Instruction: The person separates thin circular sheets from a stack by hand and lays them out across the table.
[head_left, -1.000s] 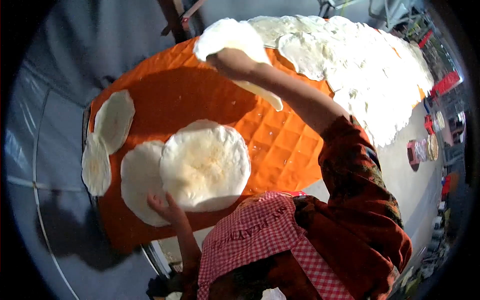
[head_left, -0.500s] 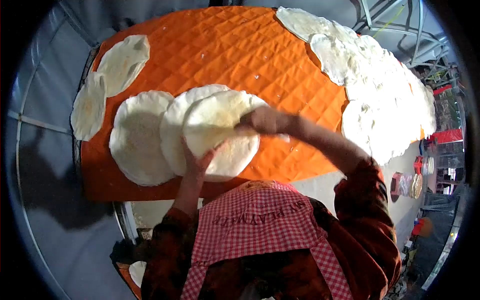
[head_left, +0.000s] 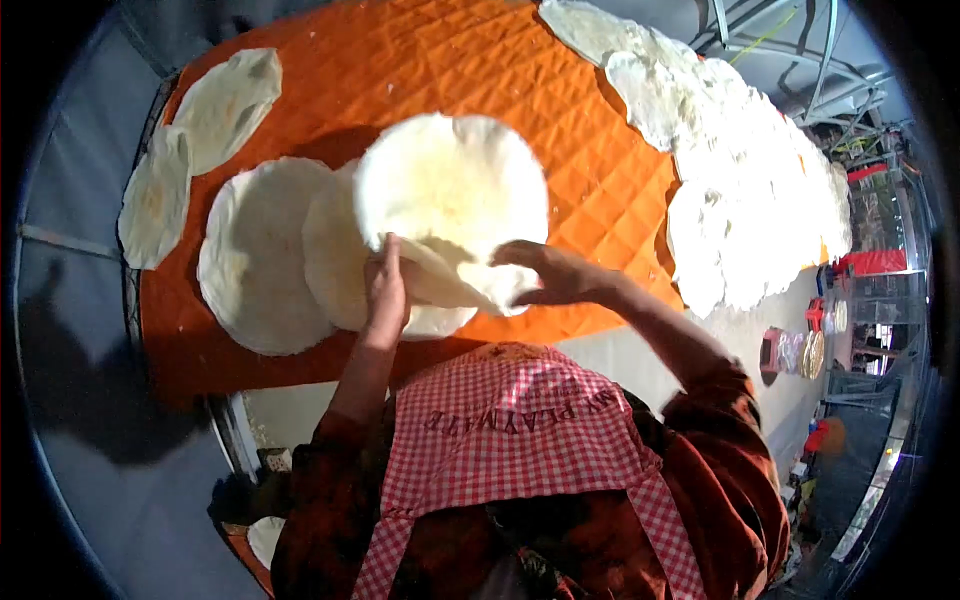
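A round, pale flatbread point(head_left: 452, 180) is lifted off the orange quilted cloth, its near edge folded up and buckled. My left hand point(head_left: 387, 292) grips that near edge on the left, thumb on top and fingers beneath. At the right end of the fold, my right hand point(head_left: 550, 272) curls its fingers round the edge. Beneath and to the left lie another flatbread point(head_left: 328, 250), partly covered, and a further flatbread point(head_left: 262, 262) that it overlaps.
The orange quilted cloth point(head_left: 590, 220) covers the table. Two flatbreads lie at the far left, one of them this flatbread point(head_left: 155, 200). A large overlapping spread of flatbreads point(head_left: 740, 180) covers the right end. Grey sheeting point(head_left: 70, 330) hangs at the left.
The top flatbread has risen off the others and shifted away from me, its near edge now folded. My right hand has moved from its upper right side to the near edge.
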